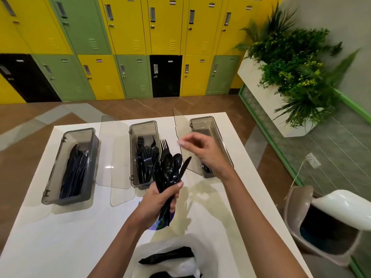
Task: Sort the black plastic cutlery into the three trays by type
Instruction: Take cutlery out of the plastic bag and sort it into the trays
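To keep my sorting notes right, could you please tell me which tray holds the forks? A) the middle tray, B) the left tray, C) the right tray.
A: the forks lie prongs up in the middle tray, just beyond the cutlery held in the left hand.
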The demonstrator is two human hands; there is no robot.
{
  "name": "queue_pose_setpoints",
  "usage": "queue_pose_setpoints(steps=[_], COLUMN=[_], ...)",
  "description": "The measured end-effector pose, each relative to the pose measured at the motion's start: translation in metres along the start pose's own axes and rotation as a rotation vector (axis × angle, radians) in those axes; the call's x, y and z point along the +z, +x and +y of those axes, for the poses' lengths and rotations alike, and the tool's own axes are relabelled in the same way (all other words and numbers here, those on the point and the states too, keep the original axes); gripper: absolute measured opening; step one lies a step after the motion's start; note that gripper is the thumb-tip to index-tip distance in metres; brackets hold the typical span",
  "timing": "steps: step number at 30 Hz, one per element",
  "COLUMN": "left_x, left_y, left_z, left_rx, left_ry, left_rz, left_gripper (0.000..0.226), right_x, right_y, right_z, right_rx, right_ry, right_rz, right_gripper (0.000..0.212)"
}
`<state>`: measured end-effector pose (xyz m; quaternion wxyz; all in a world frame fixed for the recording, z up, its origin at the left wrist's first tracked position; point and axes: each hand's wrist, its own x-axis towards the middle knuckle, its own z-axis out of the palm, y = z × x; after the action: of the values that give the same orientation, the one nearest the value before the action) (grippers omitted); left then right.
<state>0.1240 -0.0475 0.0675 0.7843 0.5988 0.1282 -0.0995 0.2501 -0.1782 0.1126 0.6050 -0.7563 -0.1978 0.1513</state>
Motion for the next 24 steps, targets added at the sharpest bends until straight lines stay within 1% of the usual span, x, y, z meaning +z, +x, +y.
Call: queue_pose_setpoints(steps=[2, 3, 6, 9, 13, 15, 17, 20, 21, 24], left_x=[0.000, 0.000, -0.002, -0.004, -0.006, -0.006, -0.007, -0.012, -0.013, -0.018], left_y=[-0.003, -0.003, -0.008, -0.012, -0.015, -0.015, -0.012, -0.005, -0.001, 0.006], left_z=[0.003, 0.003, 0.005, 0.005, 0.004, 0.004, 0.003, 0.003, 0.002, 0.000], left_rx=[0.010, 0.015, 0.019, 0.028, 0.046, 0.058, 0.066, 0.079, 0.082, 0.081], left_ry=[-0.013, -0.020, -0.028, -0.021, -0.053, -0.076, -0.098, -0.105, -0.100, -0.078], left_rz=[-0.008, -0.011, -0.015, -0.039, -0.056, -0.055, -0.053, -0.047, -0.046, -0.038], left_gripper=[0.019, 0.015, 0.010, 0.014, 0.023, 0.025, 0.026, 0.020, 0.023, 0.040], right_x=[0.010, 0.015, 0.026, 0.029, 0.028, 0.027, 0.023, 0.014, 0.008, -0.009], right_y=[-0.008, -0.011, -0.013, -0.011, -0.008, -0.005, -0.002, 0.002, 0.003, 0.010], right_z=[-0.021, -0.027, -0.030, -0.027, -0.030, -0.030, -0.031, -0.034, -0.035, -0.040], right_rx=[-0.044, -0.052, -0.088, -0.102, -0.073, -0.075, -0.085, -0.084, -0.075, -0.064], right_ry=[-0.122, -0.201, -0.352, -0.386, -0.324, -0.313, -0.272, -0.133, -0.090, 0.079], right_rz=[-0.172, -0.222, -0.232, -0.212, -0.215, -0.211, -0.189, -0.150, -0.143, -0.121], right_gripper=[0.014, 0.017, 0.022, 0.015, 0.018, 0.014, 0.008, 0.005, 0.004, 0.003])
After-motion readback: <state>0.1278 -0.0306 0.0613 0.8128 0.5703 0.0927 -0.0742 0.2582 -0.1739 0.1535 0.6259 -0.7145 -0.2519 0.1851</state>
